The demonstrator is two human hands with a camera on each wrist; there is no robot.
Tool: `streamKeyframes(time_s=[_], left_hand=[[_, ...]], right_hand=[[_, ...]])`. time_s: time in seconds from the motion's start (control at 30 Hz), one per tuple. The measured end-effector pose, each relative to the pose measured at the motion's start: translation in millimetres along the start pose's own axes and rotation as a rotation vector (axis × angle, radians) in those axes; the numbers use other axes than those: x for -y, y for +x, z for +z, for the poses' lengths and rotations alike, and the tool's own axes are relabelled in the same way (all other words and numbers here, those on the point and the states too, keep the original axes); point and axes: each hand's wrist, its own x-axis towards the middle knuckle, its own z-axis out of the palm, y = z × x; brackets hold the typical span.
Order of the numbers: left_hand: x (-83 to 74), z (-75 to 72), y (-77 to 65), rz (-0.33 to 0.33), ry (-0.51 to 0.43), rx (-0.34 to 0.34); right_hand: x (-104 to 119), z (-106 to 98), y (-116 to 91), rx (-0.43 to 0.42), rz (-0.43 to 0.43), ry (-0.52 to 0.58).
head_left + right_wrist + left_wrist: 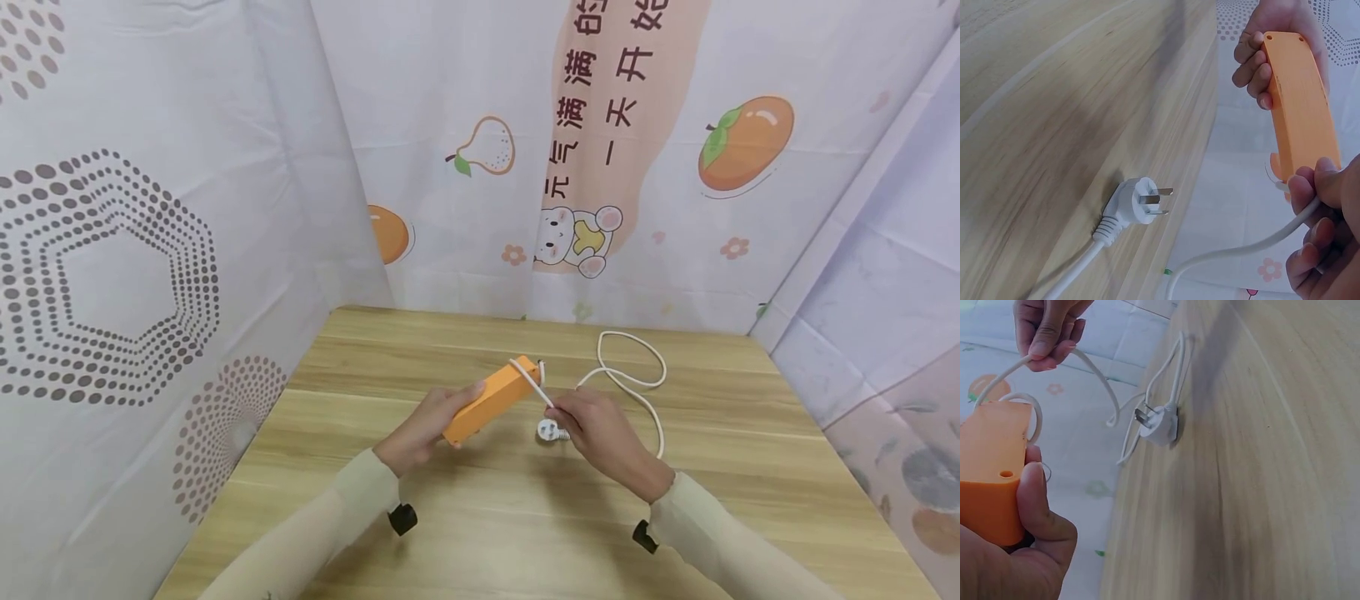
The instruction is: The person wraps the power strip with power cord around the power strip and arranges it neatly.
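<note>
A long orange bar-shaped block (491, 402), with small holes at its corners, is gripped in my left hand (423, 427) and held tilted above the table. Around its far end passes a white power cord (1241, 250). My right hand (603, 429) pinches this cord between thumb and fingers, a short way from the block. On the tabletop, beside the right hand, lies the cord's white three-pin plug (1135, 201), its metal prongs in sight in both wrist views. The left palm hides part of the block.
A loose loop of the cord (633, 335) lies on the wood-grain table (480, 517) toward the back right. Printed curtains (450, 233) stand behind the table and along both sides. Each sleeve has a black wrist piece (402, 518).
</note>
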Motion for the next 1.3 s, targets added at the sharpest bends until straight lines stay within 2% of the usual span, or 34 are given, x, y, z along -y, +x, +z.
streamKeyframes(time_s=[0.27, 0.5, 0.73, 1.3], left_hand=[[3.0, -2.8, -0.7, 0.035, 0.007, 0.055], [7.2, -7.0, -2.4, 0.048, 0.068, 0.171], [7.9, -9.3, -6.4, 0.056, 0.115, 0.247], [4.9, -7.4, -9.0, 0.099, 0.166, 0.284]], right_hand=[[-3.5, -0.2, -1.8, -0.021, -0.065, 0.011], [-4.9, 2.1, -7.0, -0.018, -0.120, 0.020], [-6.4, 4.8, -10.4, -0.004, -0.128, 0.021], [-8.7, 8.4, -14.3, 0.069, -0.148, 0.012]])
